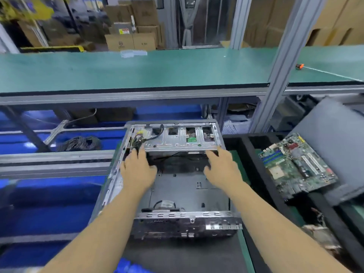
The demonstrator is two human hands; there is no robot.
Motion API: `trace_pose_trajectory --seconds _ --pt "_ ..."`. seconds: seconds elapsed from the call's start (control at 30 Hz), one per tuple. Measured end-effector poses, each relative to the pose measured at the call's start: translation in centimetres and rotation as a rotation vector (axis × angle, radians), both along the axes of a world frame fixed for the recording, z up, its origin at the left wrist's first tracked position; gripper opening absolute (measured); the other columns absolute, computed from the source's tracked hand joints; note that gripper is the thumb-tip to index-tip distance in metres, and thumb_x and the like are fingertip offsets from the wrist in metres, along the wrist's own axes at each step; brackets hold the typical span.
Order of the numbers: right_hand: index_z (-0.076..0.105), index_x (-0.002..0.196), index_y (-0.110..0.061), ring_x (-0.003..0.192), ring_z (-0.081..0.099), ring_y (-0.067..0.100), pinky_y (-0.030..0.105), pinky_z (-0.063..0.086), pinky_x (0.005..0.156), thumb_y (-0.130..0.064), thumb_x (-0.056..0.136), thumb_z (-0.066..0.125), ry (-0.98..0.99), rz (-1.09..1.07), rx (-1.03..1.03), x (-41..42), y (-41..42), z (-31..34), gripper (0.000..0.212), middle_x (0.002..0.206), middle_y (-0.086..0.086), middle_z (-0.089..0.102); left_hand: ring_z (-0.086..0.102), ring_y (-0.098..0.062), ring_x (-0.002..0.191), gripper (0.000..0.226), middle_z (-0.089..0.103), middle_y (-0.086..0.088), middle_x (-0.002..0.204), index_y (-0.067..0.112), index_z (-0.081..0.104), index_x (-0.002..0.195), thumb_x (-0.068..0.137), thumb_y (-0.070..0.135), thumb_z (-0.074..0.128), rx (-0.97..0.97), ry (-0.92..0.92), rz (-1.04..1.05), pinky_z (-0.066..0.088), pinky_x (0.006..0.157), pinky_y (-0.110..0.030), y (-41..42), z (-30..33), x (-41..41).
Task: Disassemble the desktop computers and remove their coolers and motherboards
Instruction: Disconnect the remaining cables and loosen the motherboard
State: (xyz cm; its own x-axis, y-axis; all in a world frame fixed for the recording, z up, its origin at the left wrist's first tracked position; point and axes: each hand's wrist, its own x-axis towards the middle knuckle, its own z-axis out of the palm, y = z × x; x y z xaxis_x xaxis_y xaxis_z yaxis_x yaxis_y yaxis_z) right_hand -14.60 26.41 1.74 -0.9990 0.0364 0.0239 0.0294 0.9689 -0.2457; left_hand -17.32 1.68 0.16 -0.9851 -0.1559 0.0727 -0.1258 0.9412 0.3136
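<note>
Open computer case point(177, 186), both hands inside — left hand point(137, 170), right hand point(222, 168), loose motherboard point(297, 166) at right

Cardboard boxes point(130, 41) stand behind a green shelf point(137, 69); coiled black cable point(78, 143) lies below it.

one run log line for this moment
phase: case handling | left hand: open on drive cage edge | right hand: open on cage edge | case: motherboard bay bare | motherboard: right of case
</note>
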Motion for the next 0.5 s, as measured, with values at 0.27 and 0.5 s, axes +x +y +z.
trace_pose_trajectory --seconds 0.27,0.5 --pt "0.053 0.121 -0.017 0.115 0.045 0.033 0.038 0.049 0.08 -0.001 0.09 0.052 -0.037 -0.188 0.175 2.8 -0.8 -1.3 0.035 0.159 0.008 0.013 0.029 -0.024 0.138 0.049 0.04 0.001 0.146 0.029 0.043 0.143 0.094 0.027 0.047 -0.215 0.0 -0.301 0.011 0.12 -0.048 -1.7 -1.6 3.6" --pt "0.056 0.085 -0.011 0.096 0.045 0.029 0.033 0.042 0.058 0.004 0.086 0.051 -0.051 -0.195 0.134 1.6 -0.1 -0.9 0.016 0.155 0.005 0.027 0.036 -0.027 0.132 0.056 0.049 0.003 0.137 0.029 0.041 0.14 0.088 0.009 0.051 -0.119 0.052 -0.319 0.008 0.122 -0.049 -0.8 -1.5 3.0"
